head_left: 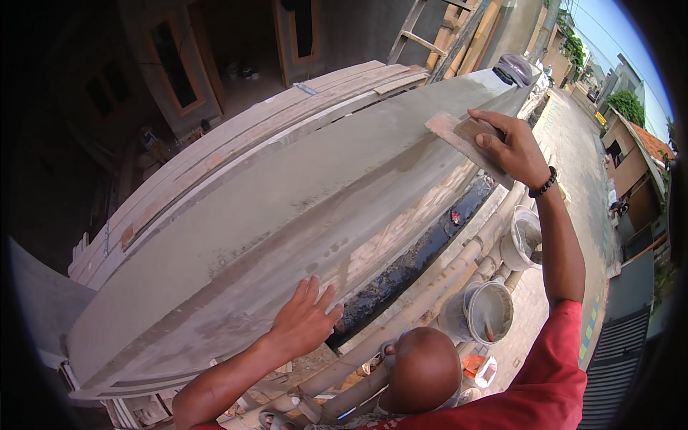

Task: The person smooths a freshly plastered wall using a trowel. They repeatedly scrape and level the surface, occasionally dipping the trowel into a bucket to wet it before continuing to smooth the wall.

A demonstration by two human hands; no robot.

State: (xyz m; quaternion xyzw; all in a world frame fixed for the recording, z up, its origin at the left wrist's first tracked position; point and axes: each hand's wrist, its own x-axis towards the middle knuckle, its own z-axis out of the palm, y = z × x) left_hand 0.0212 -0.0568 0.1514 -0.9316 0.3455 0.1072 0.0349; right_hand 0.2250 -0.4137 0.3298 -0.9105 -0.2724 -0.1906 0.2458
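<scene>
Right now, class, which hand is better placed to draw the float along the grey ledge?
Likely right: the right hand grips the float at the edge of the grey ledge, while the left hand is open and holds no tool.

Float handle point(469, 130) is partly covered by right hand point(512, 147). Red shirt point(548, 380) is cut off by lower edge. Tool point(489, 331) in near bucket point(453, 312) and items point(247, 73) in far doorway point(240, 43) are too small to be identified.

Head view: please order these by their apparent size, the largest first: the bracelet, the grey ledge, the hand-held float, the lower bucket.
1. Grey ledge
2. Lower bucket and float: shapes differ, float partly covered; I cannot rank these two.
3. Bracelet
</scene>
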